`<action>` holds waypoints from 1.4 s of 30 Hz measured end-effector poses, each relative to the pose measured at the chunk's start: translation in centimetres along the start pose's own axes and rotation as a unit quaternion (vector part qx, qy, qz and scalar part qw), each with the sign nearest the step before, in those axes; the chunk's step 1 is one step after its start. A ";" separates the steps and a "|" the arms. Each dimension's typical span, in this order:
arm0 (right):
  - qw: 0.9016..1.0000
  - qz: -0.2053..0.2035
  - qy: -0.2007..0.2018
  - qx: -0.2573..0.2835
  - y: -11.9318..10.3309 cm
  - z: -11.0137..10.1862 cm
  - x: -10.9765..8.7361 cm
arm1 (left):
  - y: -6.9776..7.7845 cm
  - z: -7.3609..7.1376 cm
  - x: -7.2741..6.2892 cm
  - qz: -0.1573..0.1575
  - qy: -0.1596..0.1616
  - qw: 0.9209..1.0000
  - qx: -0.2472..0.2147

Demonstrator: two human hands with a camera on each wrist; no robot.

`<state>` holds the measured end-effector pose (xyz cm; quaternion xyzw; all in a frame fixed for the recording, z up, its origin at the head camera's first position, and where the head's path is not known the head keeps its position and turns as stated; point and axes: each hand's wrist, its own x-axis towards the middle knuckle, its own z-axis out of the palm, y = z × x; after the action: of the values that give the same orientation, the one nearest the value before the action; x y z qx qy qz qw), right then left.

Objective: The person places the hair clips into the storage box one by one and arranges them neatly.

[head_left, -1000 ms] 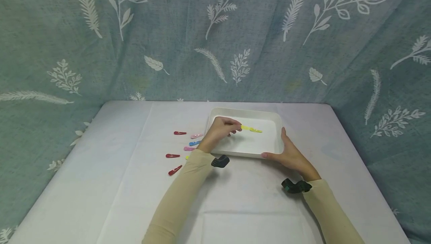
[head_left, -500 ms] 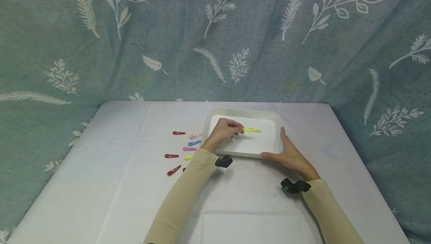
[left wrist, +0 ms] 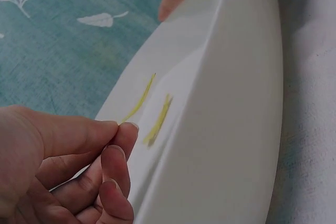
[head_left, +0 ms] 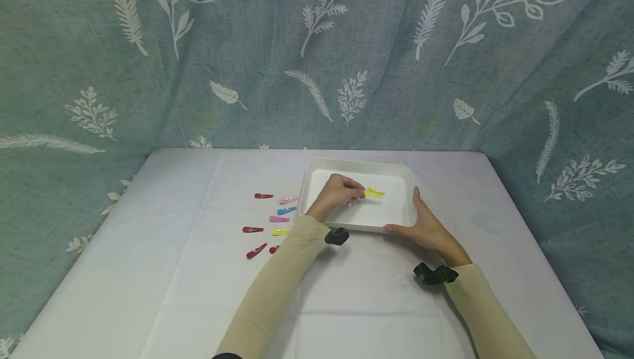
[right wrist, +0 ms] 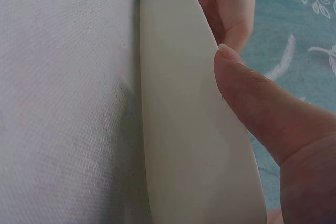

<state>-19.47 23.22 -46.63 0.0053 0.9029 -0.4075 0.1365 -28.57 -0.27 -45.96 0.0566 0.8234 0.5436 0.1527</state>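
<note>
Over the white tray [head_left: 396,209], my left hand [head_left: 339,194] pinches a yellow snap hair clip [left wrist: 140,102] by one end, between thumb and index finger. Close beside it, a second yellow hair clip [left wrist: 158,121] lies on the tray's floor; the two overlap in the head view. My right hand [head_left: 430,229] grips the tray's near right corner, thumb on the near rim and fingers along the right side. In the right wrist view the thumb [right wrist: 262,100] presses on the tray's rim, while the other fingers are mostly hidden.
Left of the tray, several hair clips lie on the white-covered table [head_left: 188,282]: red [head_left: 253,229], pink [head_left: 279,219], blue [head_left: 287,211] and yellow [head_left: 280,232]. The left sleeve [head_left: 277,282] partly covers another red one. A leaf-patterned curtain [head_left: 267,111] hangs behind.
My left hand has moved slightly right and toward me inside the tray, bringing the held yellow hair clip alongside the other one. The right hand and tray stay in place.
</note>
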 end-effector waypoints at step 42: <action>1.000 0.005 -0.003 -0.004 -0.3 0.1 -0.3 | 0.9 2.3 0.0 -0.019 0.072 0.992 0.101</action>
<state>-19.21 22.99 -46.38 0.0082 0.9042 -0.4030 0.1409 -27.94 2.08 -45.97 0.0169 0.8837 0.4574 0.0973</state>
